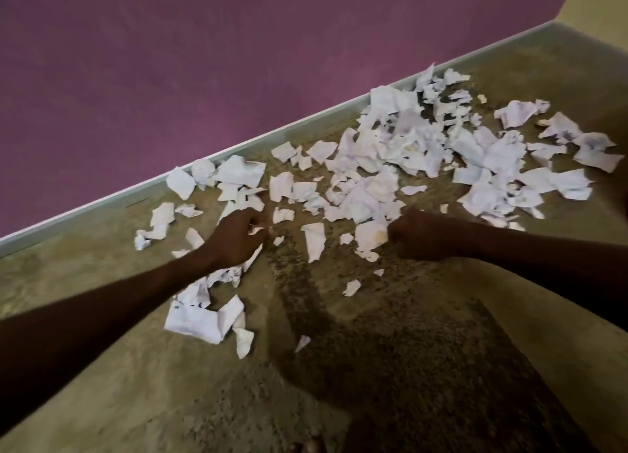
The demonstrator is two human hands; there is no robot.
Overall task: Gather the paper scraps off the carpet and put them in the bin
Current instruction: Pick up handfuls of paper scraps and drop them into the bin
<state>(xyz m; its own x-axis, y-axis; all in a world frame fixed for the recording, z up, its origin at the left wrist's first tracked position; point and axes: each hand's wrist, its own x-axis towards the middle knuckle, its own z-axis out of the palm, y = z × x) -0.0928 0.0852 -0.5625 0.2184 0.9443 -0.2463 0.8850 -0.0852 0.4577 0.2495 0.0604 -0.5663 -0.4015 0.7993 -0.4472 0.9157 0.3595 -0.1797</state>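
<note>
Scraps (390,167) lay strewn over the carpet (441,350), thickest toward two o'clock by the skirting. The left hand (238,236) pinched a small scrap; the right hand (419,236) was curled, contents unclear. Light, crumpled, easily torn paper: best scooped in bunches.

We see a purple painted wall (204,61) filling the upper left, with a pale skirting board (142,189) running diagonally along its foot. At the top right corner, a yellowish wall (601,7) meets it.
</note>
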